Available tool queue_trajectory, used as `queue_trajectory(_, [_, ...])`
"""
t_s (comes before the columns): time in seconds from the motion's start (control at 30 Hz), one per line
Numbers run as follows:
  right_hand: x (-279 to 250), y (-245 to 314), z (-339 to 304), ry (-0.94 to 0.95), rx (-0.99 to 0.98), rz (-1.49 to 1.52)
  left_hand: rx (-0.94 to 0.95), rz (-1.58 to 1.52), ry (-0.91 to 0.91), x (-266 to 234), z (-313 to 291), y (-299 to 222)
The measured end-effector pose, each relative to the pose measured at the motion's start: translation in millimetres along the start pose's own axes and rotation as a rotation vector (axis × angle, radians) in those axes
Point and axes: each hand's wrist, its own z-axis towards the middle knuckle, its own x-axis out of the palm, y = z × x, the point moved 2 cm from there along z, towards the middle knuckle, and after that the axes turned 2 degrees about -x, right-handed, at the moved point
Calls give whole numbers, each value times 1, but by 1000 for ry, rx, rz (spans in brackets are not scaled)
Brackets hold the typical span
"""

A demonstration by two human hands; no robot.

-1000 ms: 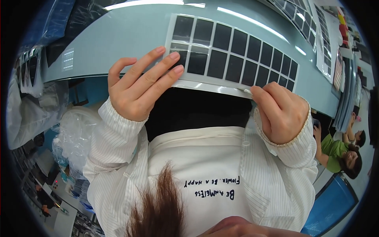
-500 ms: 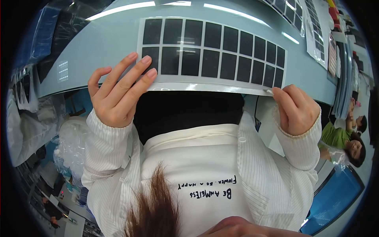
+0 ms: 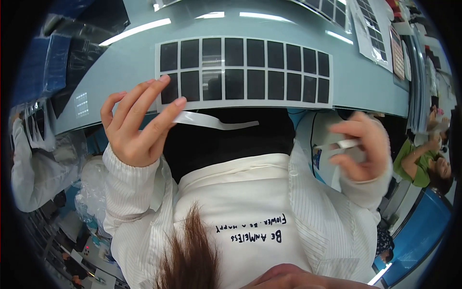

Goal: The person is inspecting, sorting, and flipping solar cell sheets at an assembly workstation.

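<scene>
A white-bordered sheet (image 3: pixel 245 69) with two rows of dark rectangles lies along the table's near edge. My left hand (image 3: pixel 137 120) is open at its left end, fingers stretched and spread, fingertips on or just over the corner rectangle. From beside its index finger a narrow white strip (image 3: pixel 211 120) reaches rightward past the table edge; its left end is hidden by the hand. My right hand (image 3: pixel 363 147), smeared by motion, is off the table to the right, closed around a thin white strip end (image 3: pixel 347 143). Whether both white pieces join is unclear.
More sheets with dark rectangles (image 3: pixel 370 33) lie at the far right, beside a calculator (image 3: pixel 397 53) and stacked grey panels (image 3: pixel 418 82). Blue plastic-wrapped material (image 3: pixel 36 67) and clear bags (image 3: pixel 38 125) stand left. Another person in green (image 3: pixel 414 161) sits at the right.
My right hand has moved down and away from the sheet's near right corner. A white strip now stands off the near edge. The sheet appears shifted slightly left, and its bottom border looks narrower.
</scene>
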Motion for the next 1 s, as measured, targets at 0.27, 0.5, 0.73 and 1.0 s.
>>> queue_trajectory(0.27, [80,-1,9,275,186,575,313,-209,-77,10,49,-59])
queue_trajectory(0.5, [-7,-70,-103,-164,939,-478,208,-178,109,50,54,-48])
queue_trajectory(0.73, [-80,-135,-226,-854,665,-269,386,-272,125,25,60,-47])
queue_trajectory(1.0, [-51,-66,-22,-553,94,299,332,-248,-40,-36,100,-16])
